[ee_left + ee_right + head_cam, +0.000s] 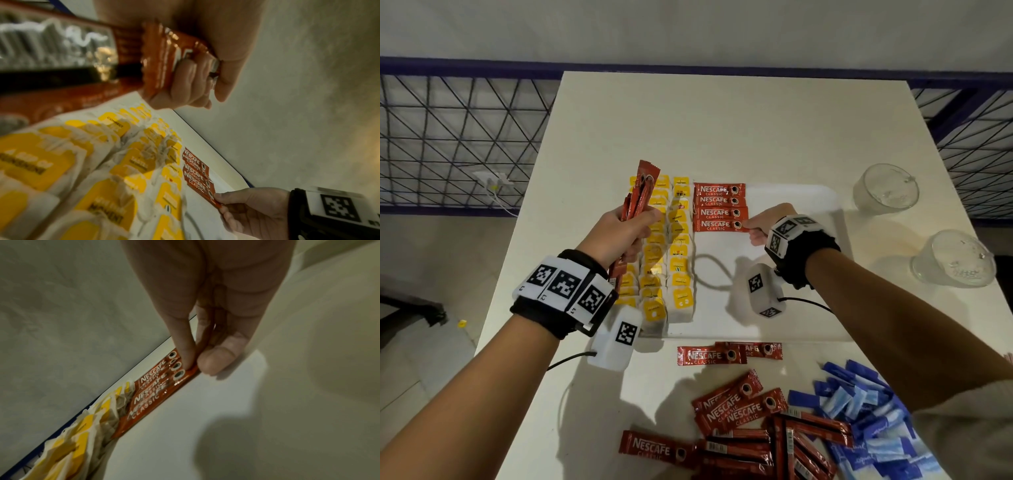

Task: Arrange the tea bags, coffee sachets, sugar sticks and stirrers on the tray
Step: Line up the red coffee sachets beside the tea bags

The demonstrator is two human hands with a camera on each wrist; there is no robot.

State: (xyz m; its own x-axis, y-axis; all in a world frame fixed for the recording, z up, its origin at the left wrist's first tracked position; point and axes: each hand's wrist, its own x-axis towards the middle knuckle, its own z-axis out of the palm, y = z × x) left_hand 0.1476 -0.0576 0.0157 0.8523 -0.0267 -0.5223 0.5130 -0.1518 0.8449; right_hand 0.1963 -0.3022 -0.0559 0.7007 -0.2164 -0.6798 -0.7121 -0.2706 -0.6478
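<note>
While the left hand [621, 229] clutches a spare bundle of coffee sachets [637, 195] upright as stock, the right hand [763, 224] pinches the fourth Nescafé sachet [719, 225], squaring it against the tray's [808, 329] far-edge row beside the tea bags [671, 253].

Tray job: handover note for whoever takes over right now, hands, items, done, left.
Left hand: grips a bunch of coffee sachets above the tea bags.
Right hand: pinches the end of the nearest sachet in the row of four on the tray.
Done: tea bags in rows on the tray's left.
Left: loose sachets and blue sugar sticks still on the table. No stirrers visible.
</note>
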